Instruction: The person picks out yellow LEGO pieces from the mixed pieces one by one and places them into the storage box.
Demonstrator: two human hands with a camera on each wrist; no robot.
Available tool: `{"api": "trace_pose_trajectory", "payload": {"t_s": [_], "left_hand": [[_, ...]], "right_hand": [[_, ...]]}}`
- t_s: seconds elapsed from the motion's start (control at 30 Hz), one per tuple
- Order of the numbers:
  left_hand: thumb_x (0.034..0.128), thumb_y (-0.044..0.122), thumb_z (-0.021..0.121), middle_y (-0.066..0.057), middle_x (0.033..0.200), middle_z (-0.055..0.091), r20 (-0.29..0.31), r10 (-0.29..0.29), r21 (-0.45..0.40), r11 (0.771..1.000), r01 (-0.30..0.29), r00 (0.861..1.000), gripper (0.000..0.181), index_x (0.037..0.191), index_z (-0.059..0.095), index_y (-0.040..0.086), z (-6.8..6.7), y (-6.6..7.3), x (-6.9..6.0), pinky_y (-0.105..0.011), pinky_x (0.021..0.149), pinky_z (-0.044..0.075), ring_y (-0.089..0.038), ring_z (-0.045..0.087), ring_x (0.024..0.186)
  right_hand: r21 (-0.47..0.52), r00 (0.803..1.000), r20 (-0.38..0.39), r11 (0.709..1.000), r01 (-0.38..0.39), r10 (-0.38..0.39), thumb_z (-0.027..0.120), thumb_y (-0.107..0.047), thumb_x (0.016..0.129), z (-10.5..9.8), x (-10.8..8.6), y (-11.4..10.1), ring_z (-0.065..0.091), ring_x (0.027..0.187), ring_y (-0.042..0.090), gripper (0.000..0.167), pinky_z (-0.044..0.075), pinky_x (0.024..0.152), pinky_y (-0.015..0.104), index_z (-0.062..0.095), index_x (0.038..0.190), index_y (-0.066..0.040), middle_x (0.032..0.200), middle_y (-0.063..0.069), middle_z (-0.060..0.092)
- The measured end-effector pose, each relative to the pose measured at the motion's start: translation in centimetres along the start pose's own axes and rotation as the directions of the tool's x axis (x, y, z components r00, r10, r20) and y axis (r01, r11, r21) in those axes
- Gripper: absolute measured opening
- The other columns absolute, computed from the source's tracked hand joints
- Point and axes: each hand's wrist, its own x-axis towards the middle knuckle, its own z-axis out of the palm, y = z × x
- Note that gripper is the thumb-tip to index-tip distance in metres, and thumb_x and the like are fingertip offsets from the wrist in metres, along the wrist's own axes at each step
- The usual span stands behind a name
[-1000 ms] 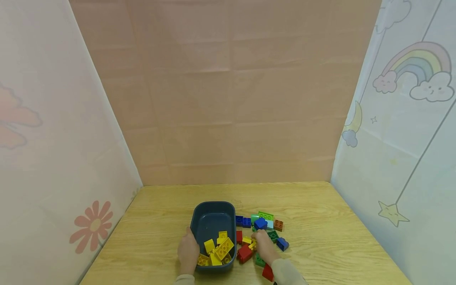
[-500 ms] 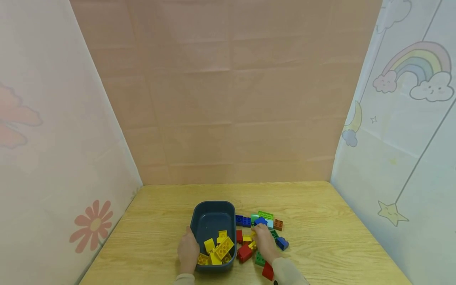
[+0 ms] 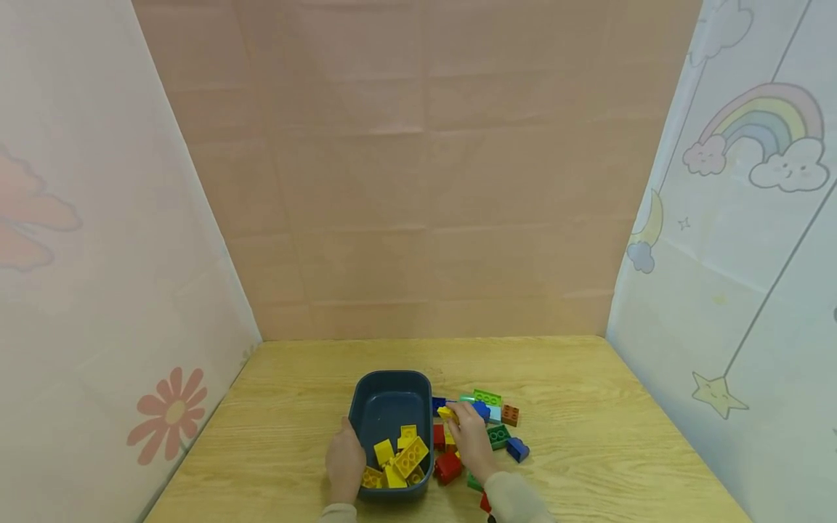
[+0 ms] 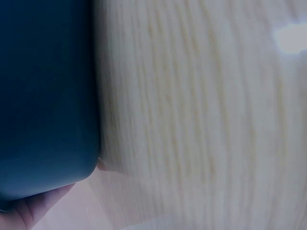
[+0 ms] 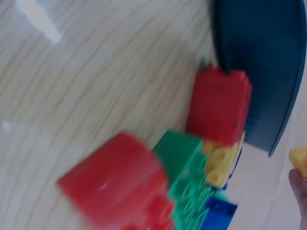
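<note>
My right hand pinches a yellow toy brick between its fingertips, raised just right of the bin's edge. The same brick shows at the right border of the right wrist view, with a fingertip against it. My left hand grips the left side of a dark blue plastic bin. The left wrist view shows the bin's outer wall and part of a finger at its lower edge. Several yellow bricks lie piled in the near half of the bin.
Loose bricks lie on the wooden table right of the bin: red, green, blue, brown and lime green. Another yellow brick touches a red one. Fabric walls enclose the table.
My right hand has lifted the yellow brick from among the loose bricks and moved it up and left toward the bin. My left hand has stayed on the bin.
</note>
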Motion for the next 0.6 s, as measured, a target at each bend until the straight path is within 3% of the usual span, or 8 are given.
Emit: {"api": "trace_pose_trajectory", "payload": {"t_s": [0.2, 0.3, 0.6], "left_hand": [[0.0729, -0.008, 0.059, -0.012, 0.058, 0.051, 0.002, 0.009, 0.004, 1.0, -0.009, 1.0, 0.05, 0.12, 0.045, -0.015, -0.4, 0.2, -0.1, -0.034, 0.042, 0.041, -0.022, 0.052, 0.05], [0.0736, -0.008, 0.059, -0.011, 0.057, 0.05, 0.008, 0.015, 0.009, 1.0, -0.015, 1.0, 0.049, 0.12, 0.045, -0.015, -0.6, 0.2, -0.2, -0.034, 0.041, 0.041, -0.022, 0.052, 0.049], [0.0733, -0.008, 0.059, -0.009, 0.054, 0.047, -0.002, 0.015, 0.013, 1.0, -0.015, 1.0, 0.05, 0.121, 0.044, -0.015, -0.5, 0.2, -0.3, -0.032, 0.04, 0.039, -0.019, 0.048, 0.046]], "right_hand": [[0.004, 1.0, 0.008, 1.0, 0.03, -0.03, 0.069, 0.007, 0.07, 1.1, 0.3, -1.7, 0.059, 0.083, 0.018, 0.027, 0.05, 0.068, 0.027, 0.063, 0.094, -0.003, 0.092, 0.004, 0.058], [0.014, 0.996, 0.029, 0.997, 0.081, -0.082, 0.07, 0.008, 0.068, 1.7, 0.1, -2.3, 0.058, 0.082, 0.016, 0.026, 0.05, 0.068, 0.027, 0.062, 0.09, -0.004, 0.09, 0.002, 0.057], [0.041, 0.959, 0.135, 0.968, 0.246, -0.249, 0.069, 0.01, 0.067, 2.9, -0.8, -2.7, 0.055, 0.08, 0.014, 0.023, 0.047, 0.067, 0.018, 0.064, 0.085, -0.004, 0.087, 0.0, 0.053]]}}
